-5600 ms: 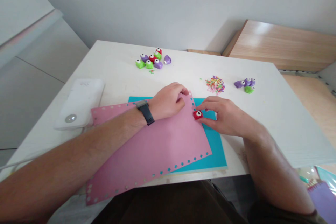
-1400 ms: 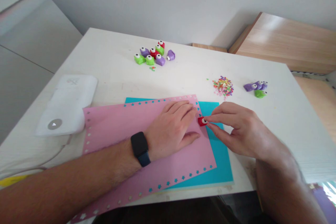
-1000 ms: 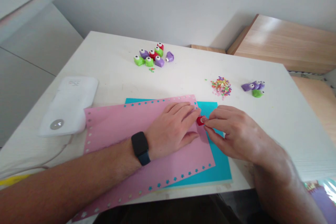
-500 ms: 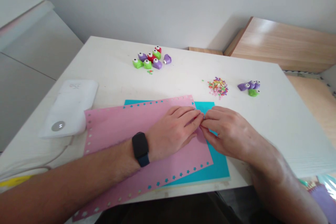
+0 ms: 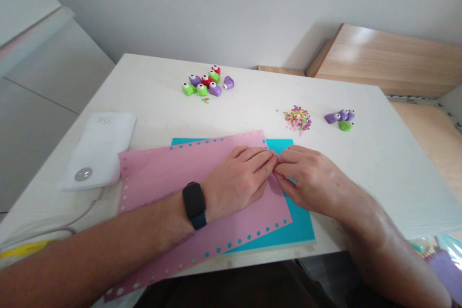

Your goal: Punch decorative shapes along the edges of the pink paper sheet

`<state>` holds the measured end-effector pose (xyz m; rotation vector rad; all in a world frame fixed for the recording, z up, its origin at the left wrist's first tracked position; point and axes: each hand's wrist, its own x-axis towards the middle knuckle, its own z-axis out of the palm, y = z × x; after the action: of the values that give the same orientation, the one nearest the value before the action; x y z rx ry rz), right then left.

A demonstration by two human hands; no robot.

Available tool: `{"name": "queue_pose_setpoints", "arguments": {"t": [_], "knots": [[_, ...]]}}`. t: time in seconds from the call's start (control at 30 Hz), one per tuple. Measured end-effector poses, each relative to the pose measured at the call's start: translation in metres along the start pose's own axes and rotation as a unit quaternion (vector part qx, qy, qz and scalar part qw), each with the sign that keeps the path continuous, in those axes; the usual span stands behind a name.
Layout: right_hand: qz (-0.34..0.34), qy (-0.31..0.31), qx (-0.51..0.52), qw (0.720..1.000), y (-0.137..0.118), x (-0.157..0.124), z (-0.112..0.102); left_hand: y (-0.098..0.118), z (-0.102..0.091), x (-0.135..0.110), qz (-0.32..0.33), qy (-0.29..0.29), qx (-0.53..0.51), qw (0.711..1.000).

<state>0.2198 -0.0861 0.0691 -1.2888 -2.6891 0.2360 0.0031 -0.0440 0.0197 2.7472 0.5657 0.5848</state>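
Observation:
A pink sheet of paper with star-shaped holes punched along its edges lies askew over a turquoise sheet. My left hand, with a dark watch on its wrist, rests on the pink paper. Its fingers are stretched towards the sheet's right edge. At that edge my right hand has its thumb and fingers pinched together, touching the left fingertips. Whatever lies between the right fingertips is hidden.
Craft punches in green, purple and red stand at the back. More punches lie right of a confetti pile. A white device with a cable is on the left. A wooden panel rises behind the table.
The view has shifted slightly. Both hands keep nearly the same place at the pink sheet's right edge, with only small finger movement.

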Motion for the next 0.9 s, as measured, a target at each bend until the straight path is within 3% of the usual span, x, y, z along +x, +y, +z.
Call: {"name": "queue_pose_setpoints", "arguments": {"t": [0.67, 0.9], "knots": [[0.013, 0.006, 0.016, 1.000, -0.0010, 0.0016, -0.0028, -0.0034, 0.0025, -0.0045, -0.006, -0.001, -0.033, 0.999], [0.035, 0.038, 0.056, 0.997, 0.0063, 0.0034, -0.0077, -0.0043, 0.0025, -0.0069, -0.066, 0.021, -0.042, 0.997]]}}
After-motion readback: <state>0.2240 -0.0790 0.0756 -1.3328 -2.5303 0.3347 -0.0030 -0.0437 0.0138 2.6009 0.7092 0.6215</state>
